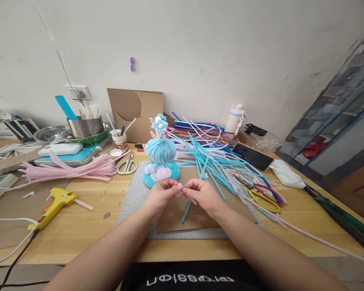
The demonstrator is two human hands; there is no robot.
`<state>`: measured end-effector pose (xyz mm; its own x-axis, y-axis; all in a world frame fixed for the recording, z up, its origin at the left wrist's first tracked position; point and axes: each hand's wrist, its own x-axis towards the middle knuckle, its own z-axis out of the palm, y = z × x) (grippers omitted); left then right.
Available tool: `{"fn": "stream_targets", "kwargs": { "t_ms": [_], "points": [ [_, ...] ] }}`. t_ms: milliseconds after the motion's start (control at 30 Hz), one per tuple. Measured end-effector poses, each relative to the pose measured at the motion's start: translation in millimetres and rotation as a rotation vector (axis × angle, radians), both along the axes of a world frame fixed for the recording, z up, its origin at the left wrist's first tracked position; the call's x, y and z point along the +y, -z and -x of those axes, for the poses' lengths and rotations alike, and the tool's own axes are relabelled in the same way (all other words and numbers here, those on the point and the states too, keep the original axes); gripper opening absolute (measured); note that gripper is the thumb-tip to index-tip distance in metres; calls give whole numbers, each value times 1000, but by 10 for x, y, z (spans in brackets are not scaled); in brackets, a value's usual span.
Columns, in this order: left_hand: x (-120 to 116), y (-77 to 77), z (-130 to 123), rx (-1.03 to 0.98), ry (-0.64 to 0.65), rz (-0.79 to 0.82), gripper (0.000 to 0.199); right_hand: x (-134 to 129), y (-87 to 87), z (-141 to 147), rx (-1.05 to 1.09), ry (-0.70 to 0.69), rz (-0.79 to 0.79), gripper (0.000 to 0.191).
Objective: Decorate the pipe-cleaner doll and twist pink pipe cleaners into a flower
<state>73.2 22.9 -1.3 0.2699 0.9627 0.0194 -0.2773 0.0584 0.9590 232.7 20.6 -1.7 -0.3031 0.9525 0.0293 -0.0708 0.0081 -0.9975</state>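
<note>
Both hands meet over the cardboard sheet [206,220], fingertips nearly touching. My left hand [164,196] pinches one side of a small pale pink fuzzy piece [179,190]. On its other side my right hand [204,196] is closed on the same piece, and a short pink end sticks out below the fingers. Just behind the hands stands a light blue figure [160,149] with a pleated round body and a flower on top. It rests on a round blue base [148,173] with a pink centre. A blue stem [186,211] lies on the cardboard below the hands.
Loose blue and white stems [204,159] spread behind and right, near pliers with red and yellow handles [265,200]. On the left are a pink stem bundle [69,169], scissors [127,166] and a yellow glue gun [56,204]. A phone [253,157] lies at right.
</note>
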Motion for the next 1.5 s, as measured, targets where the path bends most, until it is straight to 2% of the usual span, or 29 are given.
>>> {"fn": "stream_targets", "kwargs": {
  "t_ms": [200, 533, 800, 1067, 1300, 1500],
  "points": [
    [-24, -45, -12, 12, -19, -4, 22, -16, -8, 3, -5, -42, -28, 29],
    [-12, -33, -11, 17, 1, -10, 20, 2, -41, -21, 43, 18, 17, 27],
    [-17, -51, -13, 15, 24, 11, 21, -15, -79, -24, 18, -33, 27, 26],
    [-15, -20, -3, -17, 37, 64, 20, 31, -4, -24, 56, 41, 72, 26],
    [4, -65, 50, -109, 146, 153, 23, -4, -47, -51, 179, -164, 232, 20],
    [21, -48, 74, -25, 169, 95, 22, -6, -34, -55, 250, -239, 308, 19]
  ]
}}
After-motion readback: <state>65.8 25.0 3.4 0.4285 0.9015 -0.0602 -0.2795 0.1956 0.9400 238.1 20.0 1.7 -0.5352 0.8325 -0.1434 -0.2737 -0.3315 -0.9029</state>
